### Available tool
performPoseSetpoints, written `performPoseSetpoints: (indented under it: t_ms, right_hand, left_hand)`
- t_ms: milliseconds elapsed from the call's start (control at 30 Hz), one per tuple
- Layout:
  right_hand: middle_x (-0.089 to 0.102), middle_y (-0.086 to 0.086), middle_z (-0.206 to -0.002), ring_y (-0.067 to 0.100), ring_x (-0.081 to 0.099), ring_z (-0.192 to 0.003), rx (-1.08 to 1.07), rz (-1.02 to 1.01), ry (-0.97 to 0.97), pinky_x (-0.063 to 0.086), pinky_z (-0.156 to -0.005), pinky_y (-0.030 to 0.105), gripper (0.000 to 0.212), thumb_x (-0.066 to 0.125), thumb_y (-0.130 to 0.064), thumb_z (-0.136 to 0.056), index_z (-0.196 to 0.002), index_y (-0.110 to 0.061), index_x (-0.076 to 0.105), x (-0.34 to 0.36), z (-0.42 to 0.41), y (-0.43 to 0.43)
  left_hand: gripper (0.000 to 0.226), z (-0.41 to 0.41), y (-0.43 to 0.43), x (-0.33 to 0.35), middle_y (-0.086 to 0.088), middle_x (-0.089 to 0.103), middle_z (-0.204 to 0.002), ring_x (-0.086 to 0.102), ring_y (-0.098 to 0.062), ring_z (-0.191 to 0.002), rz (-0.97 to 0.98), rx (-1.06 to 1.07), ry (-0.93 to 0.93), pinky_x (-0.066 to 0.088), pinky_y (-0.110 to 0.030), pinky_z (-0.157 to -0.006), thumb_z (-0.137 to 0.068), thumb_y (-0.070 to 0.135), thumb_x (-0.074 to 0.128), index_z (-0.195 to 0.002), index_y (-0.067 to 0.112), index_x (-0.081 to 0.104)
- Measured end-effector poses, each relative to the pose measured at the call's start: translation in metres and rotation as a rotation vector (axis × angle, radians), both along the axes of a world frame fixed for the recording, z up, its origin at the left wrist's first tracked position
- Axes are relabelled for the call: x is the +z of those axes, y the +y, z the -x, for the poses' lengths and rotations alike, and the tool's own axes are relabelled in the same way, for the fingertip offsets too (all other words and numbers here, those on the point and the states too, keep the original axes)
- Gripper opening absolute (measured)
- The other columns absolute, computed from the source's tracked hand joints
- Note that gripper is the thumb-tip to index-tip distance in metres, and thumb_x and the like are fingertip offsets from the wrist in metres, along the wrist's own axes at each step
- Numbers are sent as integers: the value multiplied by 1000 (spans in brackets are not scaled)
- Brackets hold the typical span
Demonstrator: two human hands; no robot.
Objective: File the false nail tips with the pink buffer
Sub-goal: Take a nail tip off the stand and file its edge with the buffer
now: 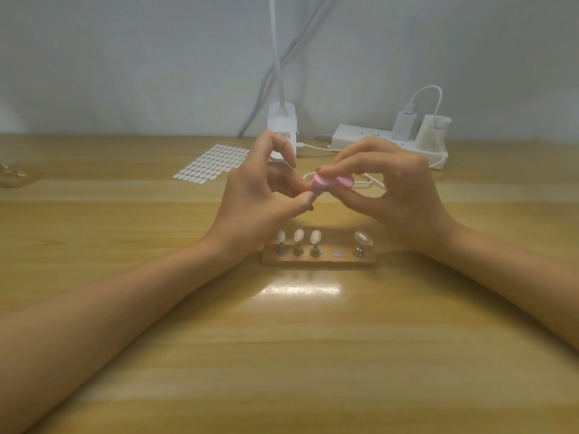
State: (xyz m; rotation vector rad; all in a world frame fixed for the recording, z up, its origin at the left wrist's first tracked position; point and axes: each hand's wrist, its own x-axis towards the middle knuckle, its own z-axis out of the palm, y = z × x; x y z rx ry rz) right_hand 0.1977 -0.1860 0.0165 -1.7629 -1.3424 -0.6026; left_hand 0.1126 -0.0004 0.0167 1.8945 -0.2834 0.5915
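My right hand (388, 186) pinches the pink buffer (332, 182) between thumb and fingers, above the table. The buffer's left end meets a small nail tip on its stand (315, 192), which my left hand (260, 195) pinches between thumb and fingers. Most of that tip is hidden by the buffer and my fingers. Below my hands lies a wooden holder (318, 259). Three nail tips (298, 235) stand on pegs at its left and one larger tip (362, 238) stands at its right. One slot (337, 253) between them is empty.
A sheet of white adhesive tabs (213, 164) lies at the back left. A white lamp base (282, 126), a power strip (388, 142) with chargers and a loose white cable (363, 183) sit at the back by the wall. A clear object (11, 175) is at the left edge.
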Motion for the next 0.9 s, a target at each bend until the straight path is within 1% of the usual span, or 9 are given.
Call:
performPoseSetpoints:
  t_ms: [100,267,400,500,633,700,767,833,900]
  right_hand:
    - [69,7,-95,18,68,-89,10,14,-14,54,-80,30,18,80,-4,-86,-104,-9,77,1,0,-1]
    - [69,9,-94,17,66,-88,-67,18,-11,53,-81,25,17,79,-6,-86,-103,-9,77,2,-3,-6]
    - [70,9,-94,19,65,-90,-100,-39,45,52,-78,32,15,78,-14,-90,-104,-10,77,7,-4,-8]
    - [70,8,-95,20,67,-87,-15,46,-22,53,-79,29,15,78,-10,-89,-104,-8,78,4,0,-1]
    - [70,11,-90,20,64,-86,-137,4,61,52,-77,35,13,78,-14,-89,-101,-9,78,6,-7,-8]
    - [69,8,-92,17,64,-88,-69,7,32,52,-79,30,14,77,-12,-90,-103,-8,77,4,-2,-6]
    - [67,7,-95,18,66,-88,-1,63,-38,53,-81,29,14,77,-6,-89,-104,-6,77,1,2,-2]
    - [68,9,-94,18,66,-88,-77,51,-45,54,-81,33,16,79,-5,-87,-103,-7,78,3,-2,-3]
    - [68,7,-95,15,64,-90,-118,18,-21,53,-82,33,17,80,-5,-86,-102,-9,78,6,-5,-7]
  left_hand:
    - [44,-1,0,0,2,75,-73,75,-11,-71,-20,0,-5,42,-6,-60,-83,4,81,-94,19,40]
    - [44,0,0,-1,-1,76,-75,75,-11,-71,-15,-3,1,44,-9,-59,-83,4,81,-93,18,41]
    - [44,-2,-1,0,-2,77,-76,76,-12,-72,1,-8,20,43,-7,-61,-82,5,82,-93,19,42]
    - [42,-3,0,0,-3,76,-75,76,-13,-73,4,-25,20,44,-7,-61,-84,5,81,-94,18,42]
    - [43,-1,0,0,-6,77,-78,76,-13,-71,55,-39,52,46,-8,-61,-83,4,82,-95,16,43]
    - [42,-1,-1,0,-3,77,-76,76,-13,-70,50,-34,55,46,-8,-61,-83,6,82,-95,16,43]
    - [41,-2,0,0,0,77,-75,75,-13,-70,37,-28,61,46,-9,-61,-83,5,81,-96,16,44]
    - [41,-2,0,0,1,77,-74,75,-11,-69,34,-15,60,45,-8,-61,-83,2,80,-95,17,45]
    - [41,-1,0,-1,0,77,-75,75,-10,-69,23,-12,53,44,-7,-61,-82,1,80,-94,18,45]
